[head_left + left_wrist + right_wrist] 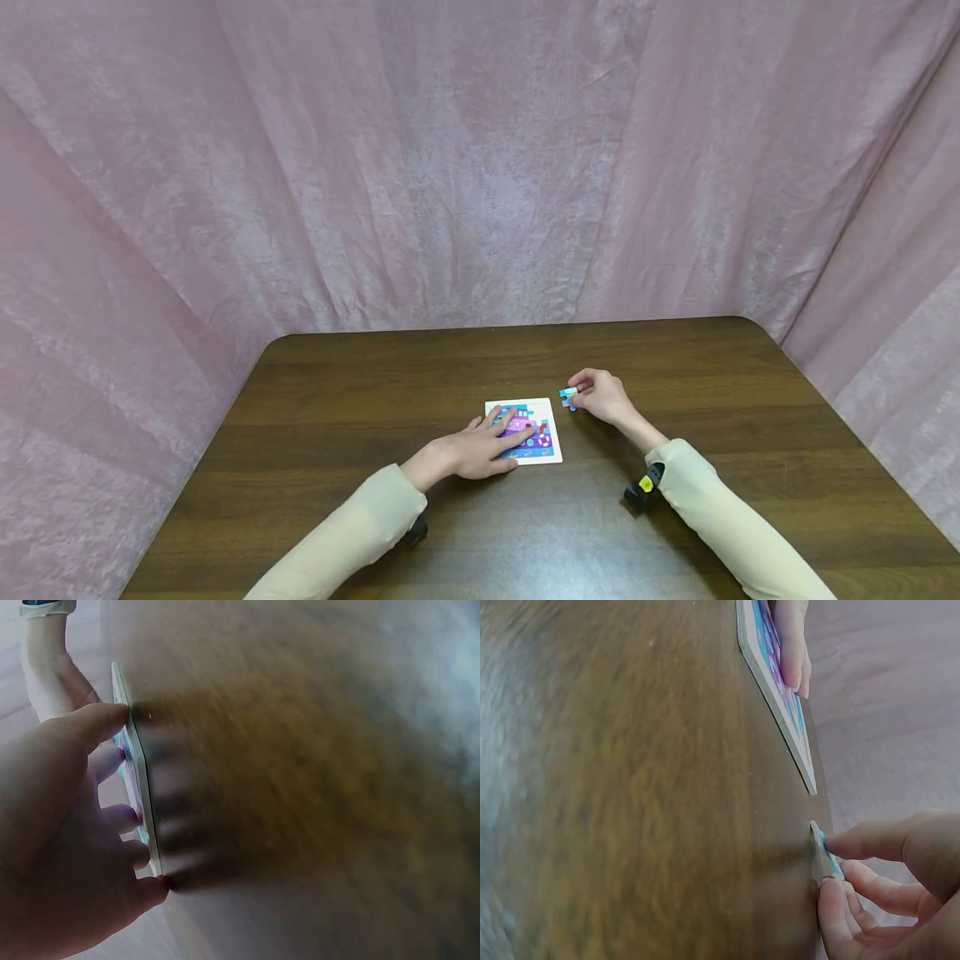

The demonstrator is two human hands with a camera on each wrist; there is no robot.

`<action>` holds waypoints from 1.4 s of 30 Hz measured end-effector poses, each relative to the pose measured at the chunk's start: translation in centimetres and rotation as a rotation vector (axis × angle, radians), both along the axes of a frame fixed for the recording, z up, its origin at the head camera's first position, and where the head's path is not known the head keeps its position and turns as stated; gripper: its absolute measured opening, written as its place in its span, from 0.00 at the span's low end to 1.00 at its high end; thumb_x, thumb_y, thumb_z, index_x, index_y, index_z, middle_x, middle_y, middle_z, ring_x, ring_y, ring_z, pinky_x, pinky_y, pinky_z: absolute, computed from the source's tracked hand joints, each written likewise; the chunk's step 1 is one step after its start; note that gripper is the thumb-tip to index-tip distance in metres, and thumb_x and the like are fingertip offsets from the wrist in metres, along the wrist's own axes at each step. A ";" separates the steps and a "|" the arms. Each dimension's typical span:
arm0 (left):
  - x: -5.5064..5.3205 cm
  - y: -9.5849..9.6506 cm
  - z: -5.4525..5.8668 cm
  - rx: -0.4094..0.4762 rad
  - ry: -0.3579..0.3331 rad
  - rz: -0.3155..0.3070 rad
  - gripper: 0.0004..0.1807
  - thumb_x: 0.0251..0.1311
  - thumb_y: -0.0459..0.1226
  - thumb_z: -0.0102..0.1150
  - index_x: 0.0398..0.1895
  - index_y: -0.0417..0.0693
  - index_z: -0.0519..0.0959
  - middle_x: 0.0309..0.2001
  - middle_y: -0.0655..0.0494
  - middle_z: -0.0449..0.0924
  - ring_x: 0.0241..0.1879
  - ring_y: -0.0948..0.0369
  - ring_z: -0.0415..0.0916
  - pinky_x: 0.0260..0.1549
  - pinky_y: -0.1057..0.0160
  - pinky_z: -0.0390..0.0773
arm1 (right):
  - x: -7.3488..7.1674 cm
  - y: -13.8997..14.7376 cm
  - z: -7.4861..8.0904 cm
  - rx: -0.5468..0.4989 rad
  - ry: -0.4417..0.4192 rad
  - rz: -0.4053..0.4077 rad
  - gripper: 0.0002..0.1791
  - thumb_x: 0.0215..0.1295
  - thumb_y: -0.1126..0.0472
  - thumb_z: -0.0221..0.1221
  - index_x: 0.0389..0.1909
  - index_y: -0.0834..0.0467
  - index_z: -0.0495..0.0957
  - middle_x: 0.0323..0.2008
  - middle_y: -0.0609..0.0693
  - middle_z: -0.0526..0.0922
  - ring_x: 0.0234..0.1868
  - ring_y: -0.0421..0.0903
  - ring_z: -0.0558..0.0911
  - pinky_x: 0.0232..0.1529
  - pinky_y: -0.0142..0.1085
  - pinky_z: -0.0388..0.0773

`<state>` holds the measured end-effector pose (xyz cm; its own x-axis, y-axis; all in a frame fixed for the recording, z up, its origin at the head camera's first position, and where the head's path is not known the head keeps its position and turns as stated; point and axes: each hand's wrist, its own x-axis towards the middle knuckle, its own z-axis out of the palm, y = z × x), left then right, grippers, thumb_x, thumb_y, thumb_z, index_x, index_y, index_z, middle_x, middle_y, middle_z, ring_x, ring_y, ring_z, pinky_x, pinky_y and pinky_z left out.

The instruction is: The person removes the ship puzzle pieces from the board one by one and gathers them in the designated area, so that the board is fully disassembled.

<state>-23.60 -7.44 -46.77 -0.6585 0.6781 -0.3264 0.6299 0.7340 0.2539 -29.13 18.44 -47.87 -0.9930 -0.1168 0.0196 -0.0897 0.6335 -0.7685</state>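
A small jigsaw puzzle in a white frame [557, 452] lies flat on the table, with a purple and blue picture. Across its left part rests my left hand [476, 452], fingers spread and mostly straight, hiding some of the picture. In the left wrist view, the thumb and little finger of the left hand [67, 817] touch the board's edge [148, 802]. Just right of the frame, my right hand [603, 398] pinches a blue puzzle piece [567, 399] between thumb and fingers. The right wrist view shows this puzzle piece [825, 855] tilted, close to the tabletop, apart from the board [780, 720].
The brown wooden table [360, 392] has rounded far corners. Behind it and at both sides hang pink curtains [480, 167]. A black wrist camera [639, 493] sits under the right sleeve, and another dark device [417, 531] under the left.
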 end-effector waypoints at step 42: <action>0.1 -1.0 0.3 0.033 -0.014 0.029 0.34 0.72 0.51 0.44 0.77 0.65 0.47 0.78 0.39 0.35 0.77 0.46 0.34 0.73 0.46 0.51 | 1.6 -3.4 1.0 0.121 0.078 0.193 0.07 0.55 0.69 0.64 0.35 0.63 0.81 0.29 0.52 0.83 0.30 0.41 0.80 0.35 0.34 0.77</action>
<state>-23.49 -8.41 -46.51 -0.6738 0.6693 -0.3132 0.6047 0.7430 0.2869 -27.50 14.99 -46.84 -0.9479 -0.3108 0.0694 -0.2742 0.6860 -0.6739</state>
